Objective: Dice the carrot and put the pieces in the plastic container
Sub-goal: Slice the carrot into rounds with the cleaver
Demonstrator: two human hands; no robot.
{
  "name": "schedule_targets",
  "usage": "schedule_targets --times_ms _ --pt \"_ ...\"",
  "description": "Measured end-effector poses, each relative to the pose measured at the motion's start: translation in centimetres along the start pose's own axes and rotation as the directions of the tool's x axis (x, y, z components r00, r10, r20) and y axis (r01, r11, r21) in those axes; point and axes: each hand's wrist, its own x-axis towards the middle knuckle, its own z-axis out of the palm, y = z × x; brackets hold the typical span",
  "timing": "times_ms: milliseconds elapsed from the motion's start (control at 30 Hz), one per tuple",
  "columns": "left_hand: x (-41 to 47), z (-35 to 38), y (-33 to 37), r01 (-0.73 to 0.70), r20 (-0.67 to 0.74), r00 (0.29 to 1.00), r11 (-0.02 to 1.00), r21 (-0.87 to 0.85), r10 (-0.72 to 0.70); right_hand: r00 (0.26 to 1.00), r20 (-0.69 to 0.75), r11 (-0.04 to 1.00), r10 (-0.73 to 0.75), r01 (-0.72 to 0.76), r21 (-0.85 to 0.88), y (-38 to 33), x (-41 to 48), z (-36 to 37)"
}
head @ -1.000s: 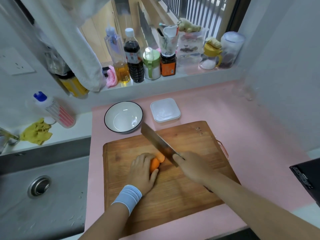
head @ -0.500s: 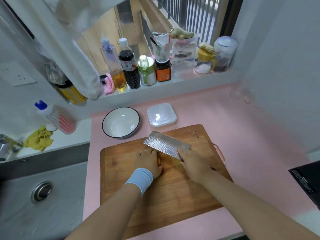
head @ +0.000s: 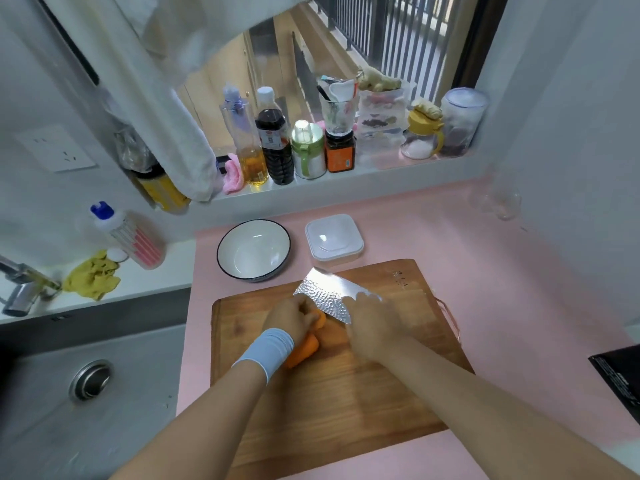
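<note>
On the wooden board, head view: all the action sits mid-board
board: cutting board on pink counter, sink to its left
carrot: carrot lies on the board under and just beside the left hand, orange, partly hidden, looks to be in more than one chunk, count unclear
left hand: left hand, curled down over the carrot, pinning it; pale wristband on the wrist
right hand: right hand, closed round the handle of the cleaver; blurred, handle itself hidden
cleaver: broad hammered blade tilted flat side up, touching or just above the carrot, cannot tell which
container: plastic container past the board's far edge, lid on, well apart from the carrot; bowl just left of it
stage: judged early, still cutting, nothing in the container
handling: carrot likely stiff, light, round so it rolls; cut faces damp and slippery; best pinned flat side down, fingertips tucked back from the blade
risk: blade close to left knuckles; lid has to come off first
</note>
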Motion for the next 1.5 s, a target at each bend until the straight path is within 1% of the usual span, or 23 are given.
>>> schedule_targets --times_ms 33,67,133,167,233,300,333,400,500,600,667,700,767,833,933,1000,1067,1133,1167,1233,1367,1433,1500 --pt "0.0 -0.6 -0.4 0.008 -0.004 1.000 0.998 -0.066 -0.008 0.999 0.039 0.985 0.003 -0.009 0.174 -1.2 0.7 -0.3" --pt "-0.1 -1.2 -0.9 0.013 -0.017 1.000 0.994 -0.111 -0.015 0.995 0.100 0.933 0.004 -0.040 0.358 -2.5 1.4 -0.5" --pt "-0.1 -2.6 -2.0 0.010 -0.027 0.999 0.978 -0.210 -0.016 0.982 0.187 0.761 -0.011 -0.113 0.639 -4.9 2.7 -0.9" --pt "-0.1 -3.3 -2.8 0.015 -0.031 0.999 0.964 -0.267 -0.024 0.978 0.209 0.678 -0.020 -0.141 0.722 -6.1 3.2 -0.9" --pt "-0.2 -4.6 -4.4 0.036 -0.039 0.998 0.934 -0.356 -0.054 0.971 0.240 0.554 -0.011 -0.193 0.810 -8.1 4.3 -0.7" --pt "0.2 -6.0 -6.5 0.053 -0.098 0.991 0.949 -0.311 -0.087 0.963 0.267 0.470 0.038 -0.253 0.846 -9.8 5.5 0.0" --pt "0.3 -6.7 -7.6 0.068 -0.091 0.991 0.949 -0.308 -0.101 0.957 0.286 0.430 0.056 -0.282 0.858 -10.5 6.2 0.3" --pt "0.5 -7.6 -9.1 0.070 -0.042 0.995 0.927 -0.369 -0.092 0.947 0.314 0.380 0.062 -0.313 0.870 -12.2 7.3 0.8" --pt "1.0 -8.8 -11.0 0.057 -0.072 0.993 0.917 -0.394 -0.093 0.960 0.273 0.402 0.061 -0.274 0.874 -14.5 9.0 1.2" --pt "1.7 -9.6 -12.8 0.073 -0.043 0.994 0.910 -0.409 -0.099 0.969 0.238 0.474 0.063 -0.239 0.847 -16.2 10.5 1.7" --pt "2.1 -9.7 -14.0 0.094 0.002 0.995 0.907 -0.410 -0.102 0.971 0.240 0.521 0.009 -0.209 0.827 -17.2 11.0 2.2" --pt "2.3 -9.8 -14.5 0.104 0.018 0.994 0.910 -0.401 -0.106 0.976 0.217 0.550 -0.032 -0.164 0.819 -17.5 11.1 2.6" --pt "2.6 -9.6 -15.1 0.113 0.021 0.993 0.922 -0.370 -0.113 0.983 0.159 0.626 -0.093 -0.066 0.777 -18.0 11.0 2.9" --pt "2.8 -9.5 -15.2 0.101 0.005 0.994 0.938 -0.331 -0.105 0.985 0.137 0.666 -0.108 -0.031 0.745 -18.0 10.9 3.0" --pt "2.9 -9.4 -14.3 -0.005 -0.030 1.000 0.983 -0.181 0.000 0.987 0.119 0.712 -0.111 -0.005 0.702 -16.9 10.5 2.5" --pt "2.8 -8.9 -13.0 -0.092 -0.048 0.995 0.991 -0.099 0.088 0.992 0.100 0.724 -0.072 -0.017 0.690 -15.4 9.9 1.8" --pt "2.4 -8.0 -11.4 -0.104 -0.050 0.994 0.991 -0.088 0.100 0.996 0.084 0.731 -0.002 -0.056 0.680 -13.3 8.9 1.4" --pt "1.9 -6.7 -9.9 -0.116 -0.081 0.990 0.993 0.008 0.116 0.991 0.095 0.721 0.093 -0.133 0.680 -11.1 7.7 1.0" --pt "1.6 -5.9 -9.2 -0.129 -0.055 0.990 0.991 0.026 0.131 0.984 0.103 0.706 0.143 -0.174 0.687 -10.0 7.0 0.8" --pt "0.7 -4.3 -7.5 -0.150 0.068 0.986 0.989 0.000 0.149 0.970 0.116 0.703 0.213 -0.234 0.672 -7.7 5.5 0.7" --pt "-1.4 -1.5 -4.7 -0.148 0.201 0.970 0.987 0.057 0.133 0.972 0.097 0.793 0.214 -0.231 0.563 -3.0 2.1 0.8" --pt "-2.2 -0.3 -4.0 -0.136 0.208 0.972 0.982 0.134 0.106 0.977 0.075 0.838 0.198 -0.209 0.505 -0.8 0.6 1.0" --pt "-2.7 0.9 -3.6 -0.124 0.184 0.980 0.964 0.235 0.081 0.977 0.063 0.890 0.205 -0.212 0.403 1.0 -0.4 1.6"
